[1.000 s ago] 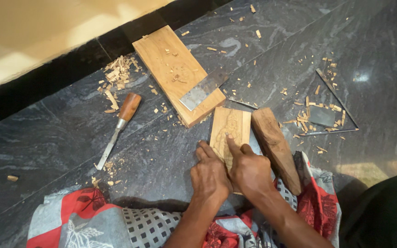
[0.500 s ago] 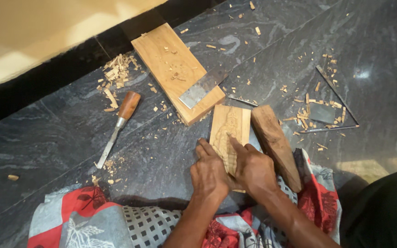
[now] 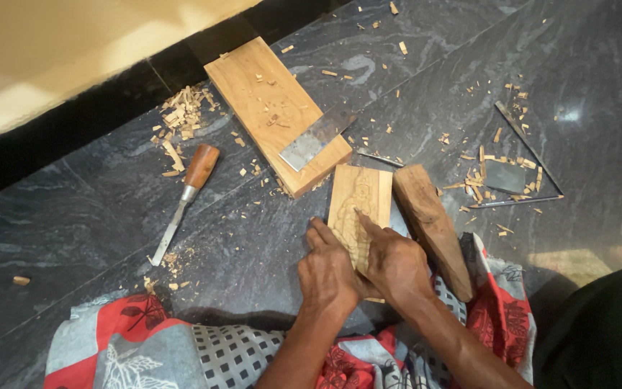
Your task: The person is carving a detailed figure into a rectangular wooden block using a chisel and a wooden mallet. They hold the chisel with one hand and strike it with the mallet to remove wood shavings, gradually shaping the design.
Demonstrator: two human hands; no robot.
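Note:
A small light wooden panel (image 3: 361, 202) with a figure carved into it lies on the dark stone floor in front of me. My left hand (image 3: 330, 272) rests on its near left edge, fingers curled against the wood. My right hand (image 3: 395, 261) lies on the panel's near right part, its forefinger stretched out and touching the carving. Whether a small tool is under the right hand cannot be seen. A rough brown wooden block (image 3: 433, 227) lies right beside the panel on its right.
A larger plank (image 3: 268, 108) with a flat metal blade (image 3: 318, 137) on it lies beyond the panel. A wooden-handled chisel (image 3: 185, 198) lies to the left among wood chips (image 3: 180, 119). Thin metal tools (image 3: 516, 184) and chips lie right. Red patterned cloth (image 3: 181, 346) covers my lap.
Both hands stay on the carved panel. My right forefinger has shifted slightly forward over the carving. Nothing else has moved.

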